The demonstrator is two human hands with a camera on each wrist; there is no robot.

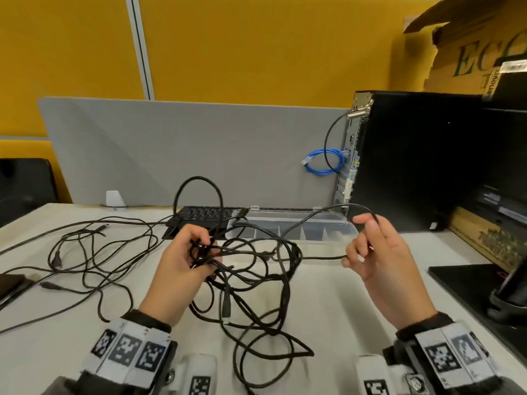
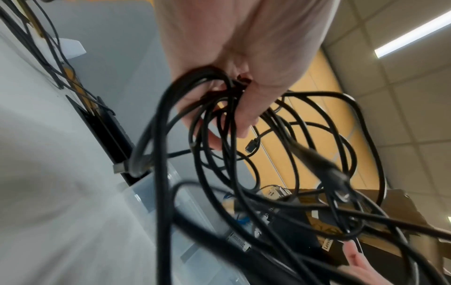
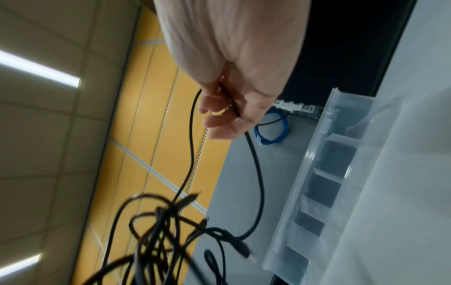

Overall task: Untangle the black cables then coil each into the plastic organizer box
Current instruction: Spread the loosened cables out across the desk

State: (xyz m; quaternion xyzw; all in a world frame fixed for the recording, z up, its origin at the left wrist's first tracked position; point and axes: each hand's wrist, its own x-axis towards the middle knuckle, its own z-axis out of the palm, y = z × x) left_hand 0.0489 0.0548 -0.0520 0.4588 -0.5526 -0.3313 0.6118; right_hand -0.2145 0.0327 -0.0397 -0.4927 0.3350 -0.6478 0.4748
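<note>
- Head view shows the tangled black cables (image 1: 251, 269) held up over the white table (image 1: 328, 303), their lower loops trailing down onto the tabletop toward the person
- left hand (image 1: 185, 258) has its fingers curled round the knotted core of that bundle, several strands passing through the fist (the left wrist view shows the same, the cables (image 2: 244, 154) fanning out in loops below the thumb)
- right hand (image 1: 379, 252) holds one single strand (image 1: 319, 212) drawn out of the tangle to the right; the strand arches up over the box, bends at the fingertips and runs back through the hand toward the knot
- right wrist view confirms the hold, the strand (image 3: 231, 104) lying pinched between the thumb and curled fingers, both ends of it dropping away to the bundle below
- a plug end (image 1: 226, 306) hangs down from the middle of the tangle, just above the table
- plastic organizer box (image 1: 319, 232) sits on the table behind the hands, clear, lid open, its divided compartments holding no cable that I can make out
- a second loose spread of black cables (image 1: 94, 252) lies flat on the table to the left, apart from the held bundle
- a black keyboard (image 1: 205, 216) lies just left of the box, against the grey divider panel (image 1: 199, 149)
- a black computer tower (image 1: 410, 158) stands at the right rear, with a coiled blue cable (image 1: 325, 163) beside its back panel
- a cardboard box (image 1: 479, 44) sits above the tower
</note>
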